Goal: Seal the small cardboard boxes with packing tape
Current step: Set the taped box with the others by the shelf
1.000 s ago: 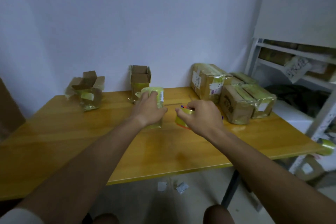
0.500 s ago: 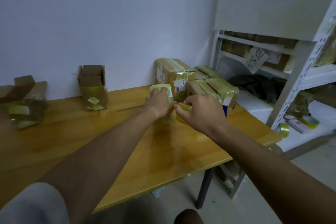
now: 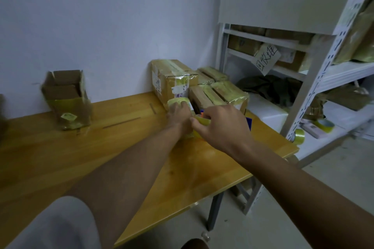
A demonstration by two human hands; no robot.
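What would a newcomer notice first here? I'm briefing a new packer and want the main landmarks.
Mid-table, the left hand presses a small tape-wrapped box while the right hand holds a tape dispenser against it. Behind them sits a cluster of sealed boxes; an open cardboard box stands at the far left by the wall.

Small cardboard box (image 3: 180, 101), centre frame, upright on wooden table, wrapped in yellowish tape, partly hidden. Tape roll (image 3: 202, 122) just right of it, touching. Open box (image 3: 66, 99) at left, flaps up, unsealed. Sealed boxes (image 3: 202, 85) clustered behind.
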